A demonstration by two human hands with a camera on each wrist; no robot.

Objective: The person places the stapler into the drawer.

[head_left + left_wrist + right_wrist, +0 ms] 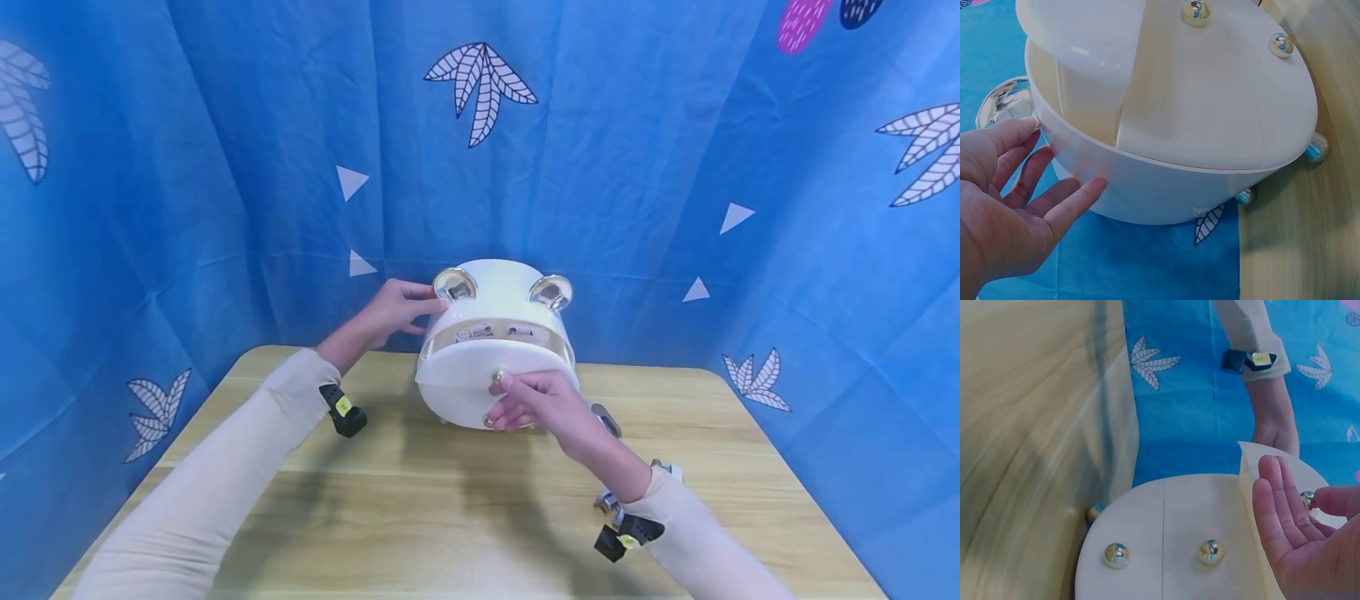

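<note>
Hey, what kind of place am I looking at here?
Probably a staged recording booth, not a real room: a printed blue backdrop cloth wraps a small wooden table that carries a white bear-eared storage box.

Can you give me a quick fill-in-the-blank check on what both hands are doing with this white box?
1. The white box stands on a ____ table.
2. The left hand touches the box beside a shiny ____-shaped ornament.
3. The right hand pinches a round gold ____ on the front drawer.
4. The cloth behind the table is ____.

Missing words: wooden; ear; knob; blue
</note>
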